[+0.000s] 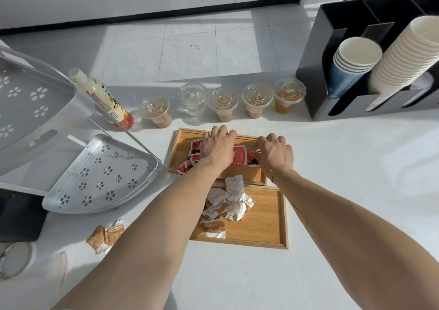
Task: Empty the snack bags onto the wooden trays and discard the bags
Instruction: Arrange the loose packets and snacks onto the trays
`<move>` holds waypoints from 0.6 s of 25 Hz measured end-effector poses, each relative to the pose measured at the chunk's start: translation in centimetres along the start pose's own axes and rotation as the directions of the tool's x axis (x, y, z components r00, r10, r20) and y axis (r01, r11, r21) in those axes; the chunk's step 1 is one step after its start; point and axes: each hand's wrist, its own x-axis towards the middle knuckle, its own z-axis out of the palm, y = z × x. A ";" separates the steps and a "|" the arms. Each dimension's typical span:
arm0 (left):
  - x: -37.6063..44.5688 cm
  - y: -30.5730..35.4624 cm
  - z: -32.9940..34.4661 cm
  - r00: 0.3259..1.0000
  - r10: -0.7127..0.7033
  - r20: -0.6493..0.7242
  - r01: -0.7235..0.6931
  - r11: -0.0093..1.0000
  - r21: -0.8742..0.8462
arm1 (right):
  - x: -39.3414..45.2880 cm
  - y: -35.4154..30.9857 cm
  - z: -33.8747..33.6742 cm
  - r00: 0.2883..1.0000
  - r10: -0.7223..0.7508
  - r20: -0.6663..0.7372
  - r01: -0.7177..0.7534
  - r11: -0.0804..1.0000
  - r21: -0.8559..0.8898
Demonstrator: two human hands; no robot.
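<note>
Two wooden trays lie on the white counter. The far tray [183,141] holds several red and white snack packets [238,156]. My left hand [217,145] lies flat on these packets, palm down, fingers spread. My right hand [273,154] rests on the packets at the tray's right side, its fingertips curled; whether it pinches one I cannot tell. The near tray [266,226] carries a heap of white and brown wrapped snacks [228,202]. An orange-brown snack bag [105,236] lies crumpled on the counter at the left.
Behind the trays stand several lidded plastic cups [223,104] and a tilted drink bottle [102,98]. A grey perforated metal rack [99,176] fills the left. A black holder with stacked paper cups [356,60] stands at the right. A round opening [14,259] shows at the lower left.
</note>
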 end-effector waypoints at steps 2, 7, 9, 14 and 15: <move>-1.1 0.3 0.0 0.999 -0.006 -0.039 0.007 1.000 0.012 | -1.0 -0.4 -0.3 1.000 0.000 -0.018 0.000 1.000 0.000; -4.6 -0.2 -1.1 0.995 -0.088 0.047 0.093 0.987 -0.132 | -4.4 -1.0 -2.3 0.996 -0.031 0.085 0.034 0.999 -0.042; -6.4 -1.1 -1.5 0.991 -0.096 0.089 0.113 0.970 -0.217 | -6.0 -1.2 -3.4 0.991 -0.041 0.131 0.050 0.996 -0.069; -12.5 -4.0 -4.0 0.977 -0.100 0.189 0.148 0.954 -0.260 | -10.4 -2.8 -6.1 0.982 -0.045 0.183 0.062 0.994 -0.090; -13.7 -4.7 -4.5 0.972 -0.099 0.211 0.152 0.957 -0.249 | -11.2 -3.5 -6.4 0.981 -0.049 0.187 0.065 0.994 -0.082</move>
